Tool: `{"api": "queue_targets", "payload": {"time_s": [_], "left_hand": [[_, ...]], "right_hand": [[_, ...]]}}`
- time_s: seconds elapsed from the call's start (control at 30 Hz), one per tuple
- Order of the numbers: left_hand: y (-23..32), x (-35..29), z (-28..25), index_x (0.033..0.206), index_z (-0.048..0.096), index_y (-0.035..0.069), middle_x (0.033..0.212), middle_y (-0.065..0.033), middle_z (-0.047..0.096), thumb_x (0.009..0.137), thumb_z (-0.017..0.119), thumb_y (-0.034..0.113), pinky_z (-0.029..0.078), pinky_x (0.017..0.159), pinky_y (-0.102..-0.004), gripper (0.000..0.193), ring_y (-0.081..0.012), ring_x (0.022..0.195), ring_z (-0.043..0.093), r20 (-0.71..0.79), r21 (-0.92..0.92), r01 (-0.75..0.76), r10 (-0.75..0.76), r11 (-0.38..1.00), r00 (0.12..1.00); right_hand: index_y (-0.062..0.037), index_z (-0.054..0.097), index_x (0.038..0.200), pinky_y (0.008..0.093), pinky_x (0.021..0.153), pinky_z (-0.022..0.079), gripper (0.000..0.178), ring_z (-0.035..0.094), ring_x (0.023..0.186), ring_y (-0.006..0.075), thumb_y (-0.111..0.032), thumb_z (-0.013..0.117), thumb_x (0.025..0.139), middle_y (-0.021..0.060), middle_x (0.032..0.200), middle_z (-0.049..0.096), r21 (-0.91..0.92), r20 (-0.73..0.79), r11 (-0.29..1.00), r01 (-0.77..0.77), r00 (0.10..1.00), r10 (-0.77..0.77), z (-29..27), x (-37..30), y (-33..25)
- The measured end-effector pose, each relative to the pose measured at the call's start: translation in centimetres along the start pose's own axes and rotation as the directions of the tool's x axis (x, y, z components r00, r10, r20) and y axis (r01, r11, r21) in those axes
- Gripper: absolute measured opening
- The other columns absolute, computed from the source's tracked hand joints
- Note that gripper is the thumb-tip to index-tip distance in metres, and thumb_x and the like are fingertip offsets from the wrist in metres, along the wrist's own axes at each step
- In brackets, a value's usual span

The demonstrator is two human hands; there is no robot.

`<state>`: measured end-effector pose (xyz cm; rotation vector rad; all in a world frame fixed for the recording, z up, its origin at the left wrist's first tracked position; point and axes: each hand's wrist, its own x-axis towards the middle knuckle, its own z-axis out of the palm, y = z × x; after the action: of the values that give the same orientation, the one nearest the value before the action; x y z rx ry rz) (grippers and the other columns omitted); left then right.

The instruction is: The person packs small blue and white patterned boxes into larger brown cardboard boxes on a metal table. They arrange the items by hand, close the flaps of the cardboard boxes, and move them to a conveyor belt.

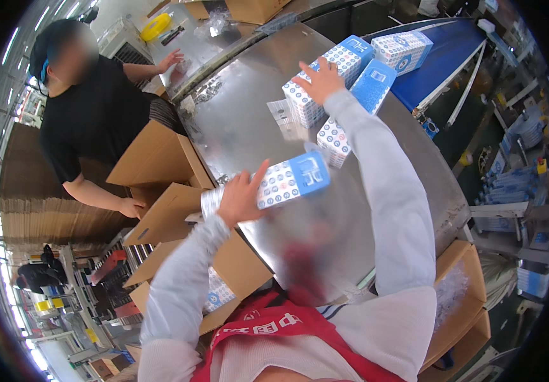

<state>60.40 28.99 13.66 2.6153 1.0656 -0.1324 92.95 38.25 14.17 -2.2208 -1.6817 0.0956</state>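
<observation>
My left hand (239, 194) grips a long blue-and-white patterned box (287, 180) and holds it above the shiny round metal table (242, 127), near its left edge. My right hand (320, 79) reaches far across the table and rests on top of another patterned box (325, 79). Beside that box lie a blue-topped box (371, 86) and a smaller patterned box (333, 141). One more box (402, 48) sits on the blue conveyor belt (443, 60) behind them.
An open cardboard carton (236, 267) with boxes inside stands below my left arm. A person in black (93, 114) works at another carton (153, 159) on the left. A carton with plastic wrap (456, 293) is at my right. Racks of boxes (510, 184) stand far right.
</observation>
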Motion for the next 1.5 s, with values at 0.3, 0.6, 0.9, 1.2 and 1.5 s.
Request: {"api": "queue_targets", "payload": {"time_s": [0.3, 0.6, 0.9, 1.2, 1.5], "left_hand": [[-2.3, -4.6, 1.9, 0.154, 0.014, 0.018, 0.114, -0.0248, 0.045, 0.081, 0.065, 0.045, 0.048, 0.083, -0.0467, 0.093, -0.0452, 0.098, 0.055, -0.248, -0.318, 0.539, -0.617, 0.78, 0.747], [2.1, -4.4, 1.3, 0.153, 0.017, 0.015, 0.117, -0.0209, 0.043, 0.07, 0.074, 0.061, 0.049, 0.087, -0.043, 0.111, -0.0366, 0.101, 0.057, -0.196, -0.438, 0.486, -0.608, 0.756, 0.769], [1.1, -4.7, 2.6, 0.151, 0.025, 0.013, 0.115, -0.0188, 0.045, 0.066, 0.08, 0.057, 0.049, 0.088, -0.0407, 0.111, -0.0343, 0.1, 0.059, -0.299, -0.494, 0.388, -0.571, 0.778, 0.764], [4.8, -9.0, 3.3, 0.151, 0.025, 0.012, 0.122, -0.0218, 0.042, 0.067, 0.083, 0.046, 0.048, 0.091, -0.0414, 0.107, -0.0368, 0.11, 0.053, -0.077, -0.444, 0.2, -0.259, 0.873, 0.963], [4.5, -9.6, 3.6, 0.151, -0.012, 0.004, 0.146, -0.0257, 0.029, 0.074, 0.082, 0.03, 0.043, 0.1, -0.0473, 0.124, -0.0349, 0.128, 0.045, 0.129, -0.85, 0.157, -0.09, 0.502, 0.988]], "right_hand": [[-0.024, 0.043, 0.143, 0.0744, 0.102, 0.025, 0.078, -0.001, 0.145, 0.044, -0.076, 0.038, 0.085, 0.0116, 0.159, 0.014, 0.023, 0.257, 0.997, -0.071, 0.964, 0.062, 3.1, -3.1, -3.9], [-0.0235, 0.013, 0.154, 0.0646, 0.105, 0.028, 0.106, 0.024, 0.134, 0.0574, -0.053, 0.074, 0.072, 0.019, 0.159, 0.002, -0.156, -0.039, 0.89, -0.428, 0.903, 0.427, -2.3, -8.9, 1.4], [-0.0012, 0.022, 0.151, 0.0341, 0.099, 0.046, 0.087, 0.052, 0.124, 0.0267, -0.014, 0.068, 0.078, 0.0183, 0.14, 0.047, 0.947, 0.065, -0.312, -0.076, 0.997, -0.048, -1.8, -21.0, 13.0], [-0.0028, 0.009, 0.152, 0.0314, 0.106, 0.034, 0.073, 0.038, 0.129, 0.0206, -0.009, 0.054, 0.095, 0.0146, 0.145, 0.034, 0.929, 0.348, -0.008, -0.37, 0.865, 0.36, 3.2, -44.9, -6.4], [0.0026, 0.038, 0.14, 0.0296, 0.096, 0.043, 0.055, 0.051, 0.115, 0.0163, -0.031, 0.053, 0.099, 0.0107, 0.131, 0.052, 0.851, 0.468, 0.096, -0.517, 0.828, 0.308, 1.1, -41.3, 1.0]]}}
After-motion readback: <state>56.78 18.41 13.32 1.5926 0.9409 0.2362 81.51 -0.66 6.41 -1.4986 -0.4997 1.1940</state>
